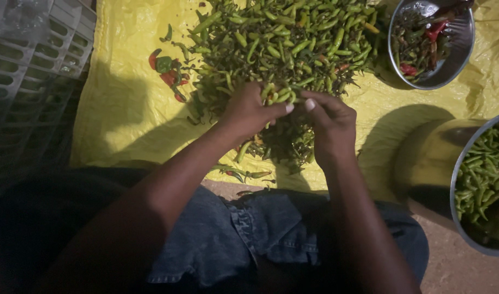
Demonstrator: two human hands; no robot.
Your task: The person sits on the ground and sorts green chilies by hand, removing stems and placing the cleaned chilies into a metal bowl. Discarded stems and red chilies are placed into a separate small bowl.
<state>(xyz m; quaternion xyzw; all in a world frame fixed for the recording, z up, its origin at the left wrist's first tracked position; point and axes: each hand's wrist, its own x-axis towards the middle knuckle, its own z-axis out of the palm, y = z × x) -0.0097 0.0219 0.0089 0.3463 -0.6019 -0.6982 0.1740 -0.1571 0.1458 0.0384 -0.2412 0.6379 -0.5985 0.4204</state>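
A big heap of green chillies point(282, 43) lies on a yellow plastic sheet point(124, 109). My left hand point(249, 111) holds a small bunch of green chillies point(276, 93) at the near edge of the heap. My right hand point(331, 122) meets it, thumb and forefinger pinched on one of those chillies. Both hands hover just above the near side of the pile, whose lower part they hide.
A steel bowl point(456, 60) with red and dark chillies sits at the top right. Another steel bowl point(461, 228) of green chillies stands at the right edge. A few red chillies point(168, 73) lie left of the heap. White plastic crates point(26, 71) stand at the left.
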